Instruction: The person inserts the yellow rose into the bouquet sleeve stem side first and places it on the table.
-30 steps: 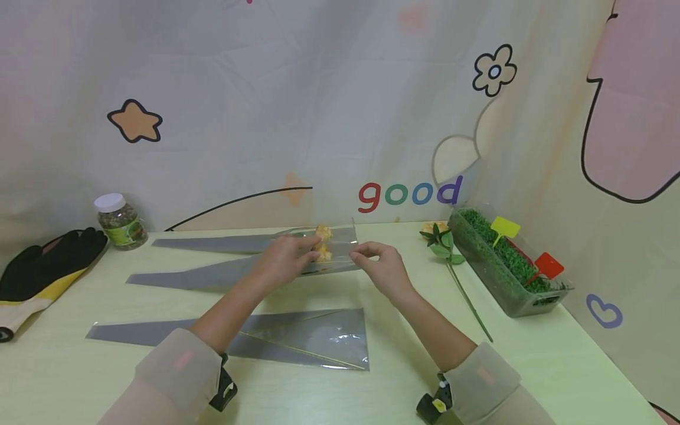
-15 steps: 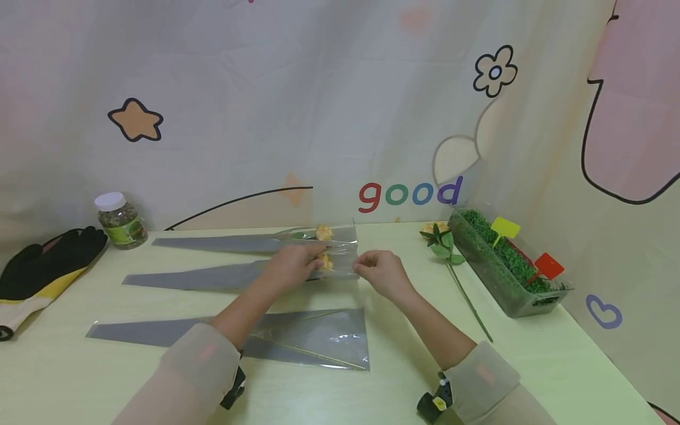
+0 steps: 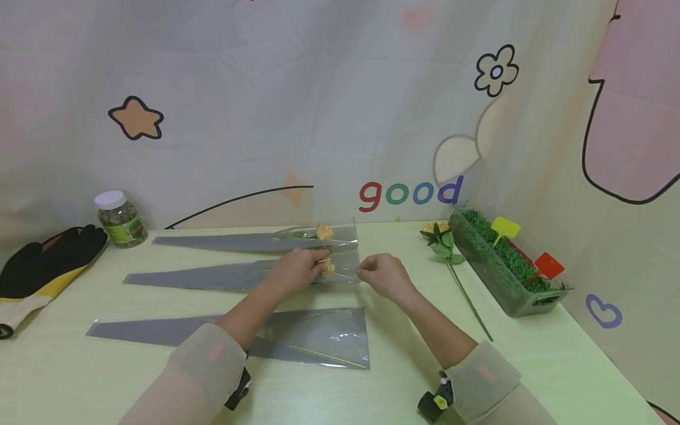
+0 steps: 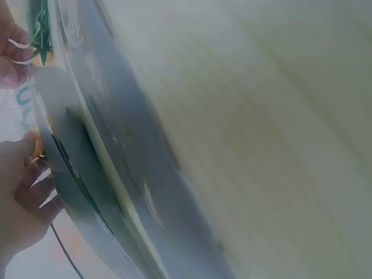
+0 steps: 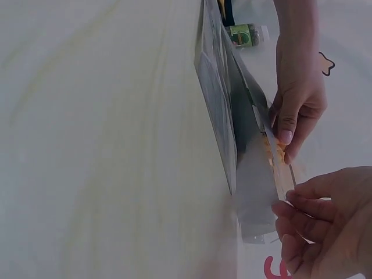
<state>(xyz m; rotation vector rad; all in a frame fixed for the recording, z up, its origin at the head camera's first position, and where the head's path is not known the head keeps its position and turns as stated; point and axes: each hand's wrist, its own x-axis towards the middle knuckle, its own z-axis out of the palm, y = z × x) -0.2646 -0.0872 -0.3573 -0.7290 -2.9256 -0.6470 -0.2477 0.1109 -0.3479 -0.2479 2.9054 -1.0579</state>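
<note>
My left hand (image 3: 296, 270) pinches a yellow artificial flower (image 3: 329, 267) at the wide end of the middle grey flower sleeve (image 3: 196, 277). Thumb and fingertips close around the bloom in the right wrist view, which partly hides it. At the sleeve's open right edge, my right hand (image 3: 386, 275) pinches the clear film between thumb and forefinger. Just behind lies another grey sleeve (image 3: 218, 241) with a yellow flower (image 3: 324, 232) inside. Nearer my body, a flat grey sleeve (image 3: 324, 336) with gold lines lies under my left forearm.
A loose yellow flower (image 3: 441, 236) with green leaves and a long stem lies right of my hands. Beside it stands a clear planter (image 3: 494, 283) of artificial grass with yellow and red tags. A lidded jar (image 3: 123, 221) and black-yellow gloves (image 3: 53, 265) are at the left.
My left hand has shifted slightly right and lower, from over both blooms to the nearer one, uncovering the back flower. The middle sleeve has settled lower, and my right hand has moved slightly down with its edge.
</note>
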